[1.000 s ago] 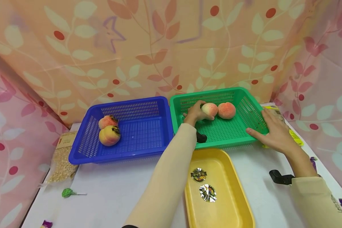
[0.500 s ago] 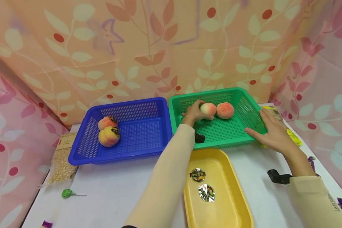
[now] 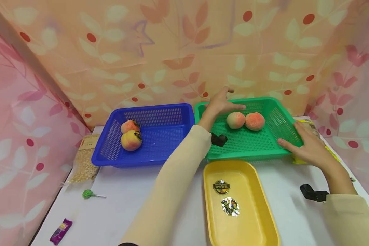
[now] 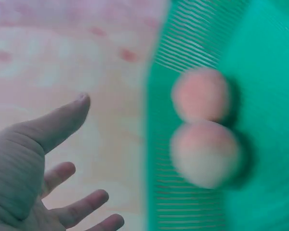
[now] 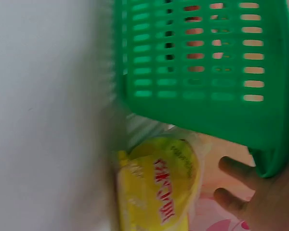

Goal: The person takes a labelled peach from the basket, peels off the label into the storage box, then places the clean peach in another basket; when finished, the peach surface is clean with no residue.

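My left hand (image 3: 218,104) is raised over the back left rim of the green basket (image 3: 249,156), its fingers spread and holding nothing. Two pinkish peaches, the paler peach (image 3: 235,120) and the redder peach (image 3: 255,121), lie side by side in that basket. In the left wrist view the peaches are blurred and apart from the hand. My right hand (image 3: 310,145) rests at the basket's right rim, the thumb on the inner side and straight fingers outside. Two more peaches (image 3: 131,140) with dark stickers sit in the blue basket (image 3: 144,162).
A yellow tray (image 3: 243,225) with two round stickers stands in front. At left lie a grain bag (image 3: 85,162), a green lollipop (image 3: 88,194) and a purple wrapped candy (image 3: 60,231). A yellow packet (image 5: 154,187) lies beside the green basket. A patterned curtain (image 3: 178,41) closes the back.
My left hand has let go of the paler peach and lifted up and back from it. The right hand stays at the basket's rim. The head view has shifted.
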`<state>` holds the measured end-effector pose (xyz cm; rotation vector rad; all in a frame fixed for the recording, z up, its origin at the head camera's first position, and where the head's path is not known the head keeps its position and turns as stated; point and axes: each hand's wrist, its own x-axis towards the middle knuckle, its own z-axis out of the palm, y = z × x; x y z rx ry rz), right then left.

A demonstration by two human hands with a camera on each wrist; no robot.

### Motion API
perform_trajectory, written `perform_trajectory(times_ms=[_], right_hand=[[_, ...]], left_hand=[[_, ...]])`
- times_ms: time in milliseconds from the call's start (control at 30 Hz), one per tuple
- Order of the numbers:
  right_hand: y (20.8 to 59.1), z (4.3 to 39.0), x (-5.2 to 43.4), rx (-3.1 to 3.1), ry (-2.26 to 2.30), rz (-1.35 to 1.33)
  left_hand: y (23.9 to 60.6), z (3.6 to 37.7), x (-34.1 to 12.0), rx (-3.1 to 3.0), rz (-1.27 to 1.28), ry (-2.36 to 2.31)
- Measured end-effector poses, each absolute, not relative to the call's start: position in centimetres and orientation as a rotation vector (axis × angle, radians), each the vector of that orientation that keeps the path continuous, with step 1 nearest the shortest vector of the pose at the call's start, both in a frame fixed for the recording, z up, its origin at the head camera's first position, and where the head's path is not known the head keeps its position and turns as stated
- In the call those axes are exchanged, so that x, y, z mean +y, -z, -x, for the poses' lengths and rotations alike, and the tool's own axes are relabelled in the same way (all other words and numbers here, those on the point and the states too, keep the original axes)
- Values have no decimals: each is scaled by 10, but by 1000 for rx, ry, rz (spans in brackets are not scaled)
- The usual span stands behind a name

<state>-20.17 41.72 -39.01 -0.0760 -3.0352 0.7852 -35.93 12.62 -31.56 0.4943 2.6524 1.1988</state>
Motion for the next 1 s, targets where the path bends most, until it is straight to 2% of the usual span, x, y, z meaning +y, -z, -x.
perform_trajectory(times_ms=[167, 333, 633, 1000], right_hand=[[381, 200, 442, -3035, -753, 67], [363, 199, 449, -2952, -746, 70], [318, 207, 403, -2852, -929, -28], [294, 219, 327, -2730, -1107, -279]], left_hand=[[280, 324, 92, 2540, -757, -1445], [277, 296, 25, 2622, -913, -1529], [306, 294, -83, 2990, -673, -1529], [362, 284, -154, 3245, -308, -1270]])
